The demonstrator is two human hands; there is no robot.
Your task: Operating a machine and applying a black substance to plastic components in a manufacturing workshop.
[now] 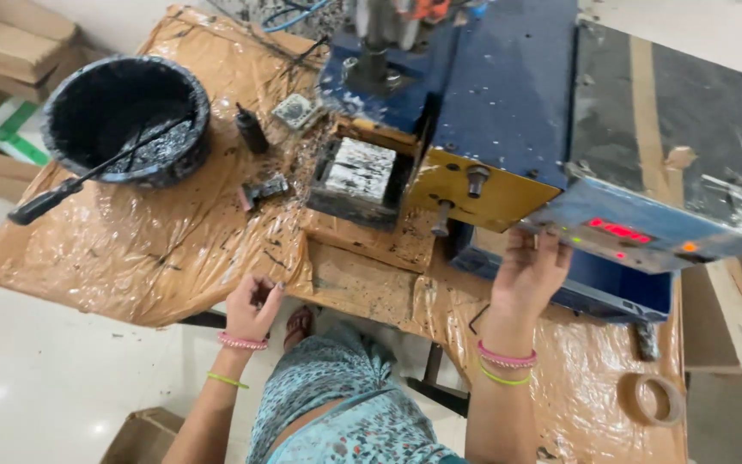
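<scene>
My right hand reaches up to the front panel of a blue machine, fingers touching its lower edge beside the red lit display. My left hand rests at the near edge of the table, fingers loosely curled, with nothing clearly held. Both wrists wear pink and green bangles. A paint-spattered block sits in the machine's open bay, under a yellow plate with two bolts.
A black bucket with a long black-handled tool stands at the far left on the brown plastic table cover. A small dark bottle is near it. A tape roll lies at the right. Cardboard boxes sit beyond.
</scene>
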